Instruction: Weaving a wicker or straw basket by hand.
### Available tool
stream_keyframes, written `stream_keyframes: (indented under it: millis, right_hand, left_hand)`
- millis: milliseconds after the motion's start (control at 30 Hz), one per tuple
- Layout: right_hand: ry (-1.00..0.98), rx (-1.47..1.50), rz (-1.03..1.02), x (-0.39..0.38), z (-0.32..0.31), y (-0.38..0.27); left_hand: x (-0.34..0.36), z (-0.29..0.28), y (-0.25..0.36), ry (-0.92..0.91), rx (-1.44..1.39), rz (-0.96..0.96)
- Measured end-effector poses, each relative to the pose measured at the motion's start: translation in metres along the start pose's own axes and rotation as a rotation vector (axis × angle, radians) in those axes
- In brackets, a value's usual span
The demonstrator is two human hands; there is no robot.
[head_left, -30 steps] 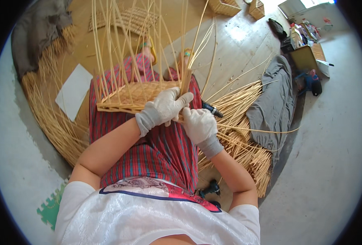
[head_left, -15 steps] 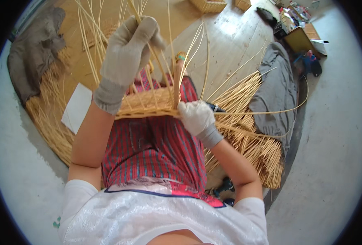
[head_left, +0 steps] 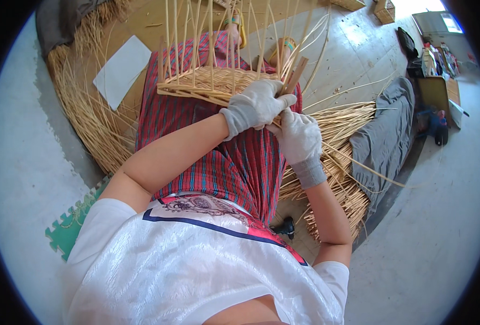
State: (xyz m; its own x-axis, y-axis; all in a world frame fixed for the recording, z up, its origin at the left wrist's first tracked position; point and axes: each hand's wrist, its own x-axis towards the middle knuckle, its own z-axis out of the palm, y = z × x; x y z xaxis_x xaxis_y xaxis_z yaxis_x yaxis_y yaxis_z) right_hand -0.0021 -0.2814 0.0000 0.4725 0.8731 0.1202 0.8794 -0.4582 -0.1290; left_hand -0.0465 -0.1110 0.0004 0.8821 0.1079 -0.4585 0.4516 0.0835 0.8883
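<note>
The left hand (head_left: 261,103), raised high a half-second ago, has come down to the near right corner of the half-woven basket (head_left: 218,78), beside the right hand (head_left: 300,135). Both are gloved in white; the left's thumb and fingers pinch that corner next to a flat wooden strip (head_left: 296,76), while the right's fingers are curled against it, their exact grip hidden. A long pale strand (head_left: 370,170) runs rightward from beside the right hand. The basket sits on the person's legs, over red striped cloth (head_left: 213,168), its stakes (head_left: 211,43) upright. To the right, a bundle of rods (head_left: 343,122) lies partly under grey cloth (head_left: 383,146).
</note>
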Motion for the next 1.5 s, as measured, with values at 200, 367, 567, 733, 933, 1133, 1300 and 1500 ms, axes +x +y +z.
stream_keyframes:
  millis: [200,367,567,733,933,1133,1300,1500]
  right_hand:
    - [-0.083,0.108,0.052,0.002,-0.016,0.006]
    - [-0.191,0.232,0.102,0.011,-0.022,0.023]
    - [-0.396,0.464,0.18,0.014,-0.029,0.048]
    - [-0.444,0.274,0.284,0.014,-0.038,0.052]
    - [-0.354,0.263,0.335,0.029,-0.043,0.056]
    - [-0.088,0.343,0.093,0.066,0.021,0.085]
    - [-0.04,0.527,-0.053,0.078,0.062,0.105]
    - [0.113,0.121,0.091,0.05,-0.024,0.042]
  left_hand:
    - [-0.008,-0.001,-0.003,0.028,0.074,0.002]
    - [-0.015,0.002,-0.002,0.097,0.179,0.054]
    - [-0.016,-0.004,0.002,-0.04,0.134,-0.04]
    - [-0.011,-0.014,-0.009,-0.182,0.24,0.087]
    - [0.002,0.001,-0.03,-0.053,0.308,0.261]
    - [0.0,0.001,-0.035,-0.02,0.273,0.182]
    - [-0.023,0.02,-0.035,0.097,0.08,0.191]
    - [-0.043,0.029,-0.008,0.311,-0.308,0.19]
